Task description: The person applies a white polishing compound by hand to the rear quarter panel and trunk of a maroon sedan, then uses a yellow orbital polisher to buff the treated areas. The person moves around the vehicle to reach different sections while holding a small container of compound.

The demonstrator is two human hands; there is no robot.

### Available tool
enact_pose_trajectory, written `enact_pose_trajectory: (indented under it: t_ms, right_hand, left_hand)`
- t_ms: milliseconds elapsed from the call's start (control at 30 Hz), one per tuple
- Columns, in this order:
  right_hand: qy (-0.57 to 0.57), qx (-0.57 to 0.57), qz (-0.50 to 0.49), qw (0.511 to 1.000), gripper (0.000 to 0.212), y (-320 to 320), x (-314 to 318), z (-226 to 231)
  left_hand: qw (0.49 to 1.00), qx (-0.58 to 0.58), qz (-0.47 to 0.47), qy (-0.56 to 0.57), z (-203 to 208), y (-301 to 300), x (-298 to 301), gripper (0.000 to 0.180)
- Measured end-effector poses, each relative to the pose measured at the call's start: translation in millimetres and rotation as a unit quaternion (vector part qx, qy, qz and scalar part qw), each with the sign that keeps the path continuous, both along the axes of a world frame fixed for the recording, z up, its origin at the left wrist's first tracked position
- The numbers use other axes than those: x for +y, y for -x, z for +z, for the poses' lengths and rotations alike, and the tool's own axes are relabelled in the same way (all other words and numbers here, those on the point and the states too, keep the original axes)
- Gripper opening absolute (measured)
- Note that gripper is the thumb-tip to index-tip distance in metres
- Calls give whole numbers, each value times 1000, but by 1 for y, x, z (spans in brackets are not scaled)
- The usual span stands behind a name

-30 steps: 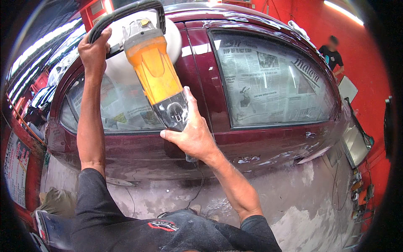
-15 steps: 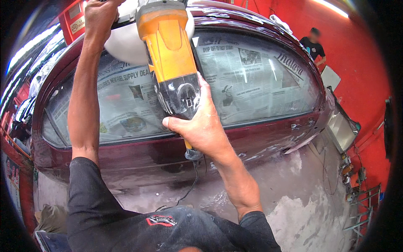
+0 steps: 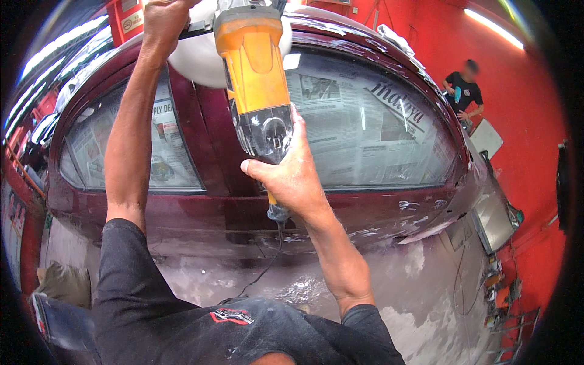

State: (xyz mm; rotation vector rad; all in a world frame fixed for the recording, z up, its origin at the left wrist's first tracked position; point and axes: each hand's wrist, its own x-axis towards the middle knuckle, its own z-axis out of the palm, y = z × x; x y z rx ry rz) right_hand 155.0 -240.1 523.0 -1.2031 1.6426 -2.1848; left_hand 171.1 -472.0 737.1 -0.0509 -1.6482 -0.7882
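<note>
An orange-and-black car polisher (image 3: pixel 255 67) is held up at the roof edge of a dark maroon car (image 3: pixel 210 146). My left hand (image 3: pixel 164 27) is closed at the tool's front end near the top edge; the grip inside it is partly hidden. Around the black rear end of the body wraps my right hand (image 3: pixel 289 182), thumb to the left. A round white polishing pad (image 3: pixel 193 64) shows behind the tool's head, close against the car above the door pillar. From the rear of the polisher a dark power cord (image 3: pixel 275 255) hangs down.
Newspaper covers the side windows (image 3: pixel 371 134) from behind the glass. At the far right another person (image 3: pixel 465 91) stands by the red wall (image 3: pixel 523 121). A panel (image 3: pixel 494 222) leans there, with clutter (image 3: pixel 502 298) along the floor. A brown bundle (image 3: pixel 66 283) lies at lower left.
Both hands and the polisher have shifted right along the car, and the maroon pillar now shows left of the tool. The view has moved too. My grips look the same.
</note>
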Motion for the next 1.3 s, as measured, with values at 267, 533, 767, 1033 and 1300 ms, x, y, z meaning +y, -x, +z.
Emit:
enact_pose_trajectory:
  t_ms: [267, 533, 767, 1033, 1300]
  right_hand:
    - [-7, 10, -14, 1000, 110, 47, 62, -9]
    - [3, -5, -35, 999, 106, 69, 113, -24]
    - [16, -58, -43, 997, 101, 71, 162, -53]
    - [-90, -101, -151, 979, 73, 66, 230, -50]
    - [-182, -88, -139, 969, 78, 44, 215, 6]
  left_hand:
    - [1000, -4, 17, 4, -9, 50, 58, 15]
    - [999, -30, -21, -14, -27, 91, 107, 12]
    - [996, -92, -6, -15, -59, 118, 161, 20]
    - [970, -91, 103, 199, -101, 183, 186, 31]
    - [997, -21, -62, -33, -82, 120, 167, 27]
